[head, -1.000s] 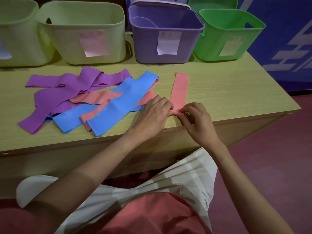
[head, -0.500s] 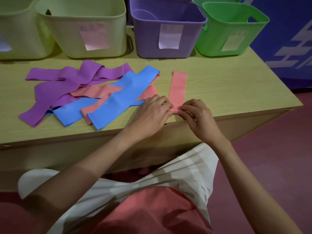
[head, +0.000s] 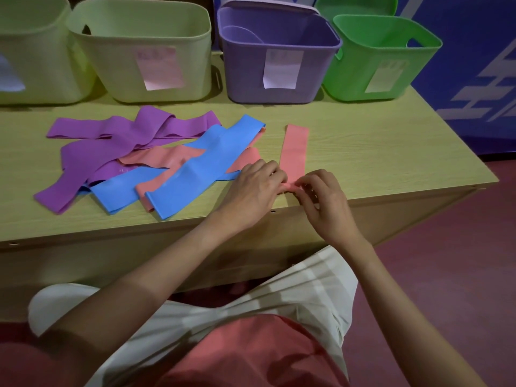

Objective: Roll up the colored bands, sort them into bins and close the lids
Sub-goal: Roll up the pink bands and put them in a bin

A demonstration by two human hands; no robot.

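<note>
A pink band [head: 295,148] lies flat on the wooden table [head: 377,152], pointing away from me. Its near end is curled into a small roll between my hands. My left hand [head: 255,188] and my right hand [head: 324,199] both pinch that rolled end with curled fingertips. To the left lies a loose pile: purple bands [head: 117,143], blue bands [head: 201,169] and another pink band [head: 162,159], overlapping each other. At the back stand open bins: two pale green [head: 145,51], one purple [head: 279,60] and one bright green [head: 382,60], each with a paper label.
A purple lid [head: 268,5] leans behind the purple bin and a green lid [head: 357,5] behind the bright green bin. The table's front edge runs just under my hands. A blue wall panel stands at the right, above a dark red floor.
My hands have kept working at the near end of the pink band, and the roll has shifted slightly away from me. The pile and bins have not moved.
</note>
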